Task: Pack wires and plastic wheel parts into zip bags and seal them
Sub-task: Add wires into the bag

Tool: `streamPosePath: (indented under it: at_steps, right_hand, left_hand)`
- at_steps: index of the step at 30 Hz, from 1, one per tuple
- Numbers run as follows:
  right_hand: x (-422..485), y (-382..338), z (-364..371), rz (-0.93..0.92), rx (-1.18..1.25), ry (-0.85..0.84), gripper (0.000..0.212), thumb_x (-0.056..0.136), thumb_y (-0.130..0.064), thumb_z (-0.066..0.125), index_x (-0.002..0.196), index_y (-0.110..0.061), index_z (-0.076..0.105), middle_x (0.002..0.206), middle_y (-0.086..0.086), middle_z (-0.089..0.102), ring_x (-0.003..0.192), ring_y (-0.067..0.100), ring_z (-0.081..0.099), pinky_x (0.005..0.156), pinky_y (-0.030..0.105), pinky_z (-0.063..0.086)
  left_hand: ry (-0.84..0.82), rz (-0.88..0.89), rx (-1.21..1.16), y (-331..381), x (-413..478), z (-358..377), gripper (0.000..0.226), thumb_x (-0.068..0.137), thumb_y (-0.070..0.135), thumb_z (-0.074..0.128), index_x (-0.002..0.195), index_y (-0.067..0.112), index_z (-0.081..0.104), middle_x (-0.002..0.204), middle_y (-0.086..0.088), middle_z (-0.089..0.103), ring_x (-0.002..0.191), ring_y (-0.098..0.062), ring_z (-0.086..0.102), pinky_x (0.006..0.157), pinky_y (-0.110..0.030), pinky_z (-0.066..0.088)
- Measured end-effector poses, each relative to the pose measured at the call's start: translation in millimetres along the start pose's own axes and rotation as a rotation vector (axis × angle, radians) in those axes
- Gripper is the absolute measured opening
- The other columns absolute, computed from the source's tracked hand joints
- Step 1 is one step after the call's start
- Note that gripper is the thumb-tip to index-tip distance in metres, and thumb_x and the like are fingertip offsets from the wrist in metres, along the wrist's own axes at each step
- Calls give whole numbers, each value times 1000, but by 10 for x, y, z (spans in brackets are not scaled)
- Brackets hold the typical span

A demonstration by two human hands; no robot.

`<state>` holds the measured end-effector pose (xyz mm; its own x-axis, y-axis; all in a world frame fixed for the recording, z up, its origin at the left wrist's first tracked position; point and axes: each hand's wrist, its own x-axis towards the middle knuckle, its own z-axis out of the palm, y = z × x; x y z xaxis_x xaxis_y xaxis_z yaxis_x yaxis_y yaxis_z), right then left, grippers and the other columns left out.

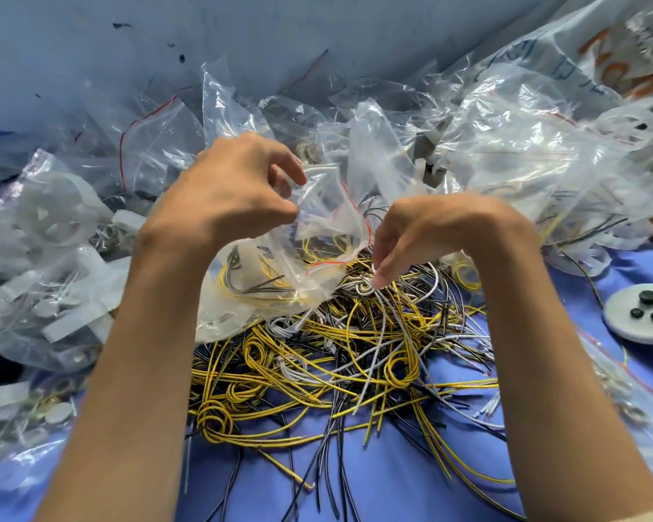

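wires [336, 378] lying heaped mid-worktop [393, 491] | right grip [430, 231] pinching a white wire [366, 288] atop the heap | left grip [223, 197] clamping the bag [317, 227] by its mouth, just above the heap, yellow and black wires showing inside | packed bags [53, 288] with wheels [42, 216] crowding the left edge | disc [641, 314] sitting at the right edge | loose bags [506, 152] piling along the far edge
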<state>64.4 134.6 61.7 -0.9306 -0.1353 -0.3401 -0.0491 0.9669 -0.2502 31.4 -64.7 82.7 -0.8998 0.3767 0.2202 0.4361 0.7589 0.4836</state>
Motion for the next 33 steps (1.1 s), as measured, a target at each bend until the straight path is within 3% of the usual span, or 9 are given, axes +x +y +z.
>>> streamPosePath:
  at_steps: [5, 9, 11, 13, 19, 23, 27, 30, 33]
  right_hand:
    - [145, -101, 139, 44, -140, -69, 41, 67, -50, 77, 88, -16, 73, 82, -1, 71, 86, 22, 66, 70, 28, 46]
    - [145, -94, 150, 10, -136, -42, 20, 74, -35, 73, 67, -19, 63, 54, -12, 58, 55, 4, 56, 53, 24, 39]
    - [94, -40, 99, -19, 16, 25, 14, 78, -21, 66, 65, -18, 62, 55, -11, 63, 48, -6, 57, 50, 20, 42]
    - [13, 26, 24, -52, 273, 93, 8, 83, -11, 62, 75, -11, 61, 70, 0, 70, 61, 3, 68, 59, 19, 53]
    - [-108, 103, -165, -213, 241, 543, 7, 87, -29, 64, 82, -24, 63, 60, -10, 47, 51, 1, 39, 49, 20, 28]
    - [-119, 70, -171, -295, 395, 632, 19, 88, -36, 62, 83, -18, 65, 56, -8, 39, 49, 4, 33, 51, 24, 24]
    - [-84, 22, -164, -343, 400, 636, 23, 90, -34, 62, 84, -13, 65, 56, -8, 38, 50, 4, 32, 52, 24, 23]
    - [-87, -12, -161, -364, 391, 578, 17, 91, -31, 61, 81, -17, 64, 54, -8, 38, 51, 4, 32, 52, 23, 23]
    - [-73, -52, -135, -378, 361, 533, 15, 91, -30, 60, 79, -22, 64, 53, -10, 42, 50, 2, 35, 51, 21, 24]
  left_hand:
    - [2, -7, 24, 16, -5, 13, 34, 70, 11, 64, 96, 31, 70, 76, 13, 64, 54, 3, 52, 51, -11, 36]
    - [-8, -6, 35, 17, -7, 14, 34, 71, 11, 63, 98, 32, 70, 77, 13, 65, 61, 1, 53, 54, -15, 36]
    - [-4, -5, 35, 10, -8, 1, 34, 72, 11, 63, 98, 32, 70, 77, 13, 65, 61, 0, 54, 54, -15, 37]
    - [-1, -7, 36, 0, -12, -5, 34, 72, 11, 63, 98, 32, 69, 78, 13, 65, 62, 0, 54, 55, -16, 38]
    - [-1, -1, 61, 20, -2, 10, 37, 74, 9, 58, 100, 32, 68, 84, 13, 66, 66, 1, 53, 56, -16, 37]
    - [-43, 55, 64, 84, -11, 49, 35, 77, 12, 57, 104, 31, 70, 93, 11, 66, 64, 8, 50, 54, -6, 35]
    - [-104, 93, -71, 157, -7, 45, 23, 84, 19, 57, 98, 29, 73, 78, 18, 63, 62, 15, 53, 57, 1, 37]
    - [-153, 72, -209, 181, -1, 26, 24, 94, 24, 51, 89, 14, 73, 82, -8, 65, 72, -15, 54, 68, -23, 43]
    - [-150, 65, -279, 175, -12, 22, 40, 93, 41, 51, 89, 7, 73, 78, -22, 58, 70, -16, 48, 63, -24, 40]
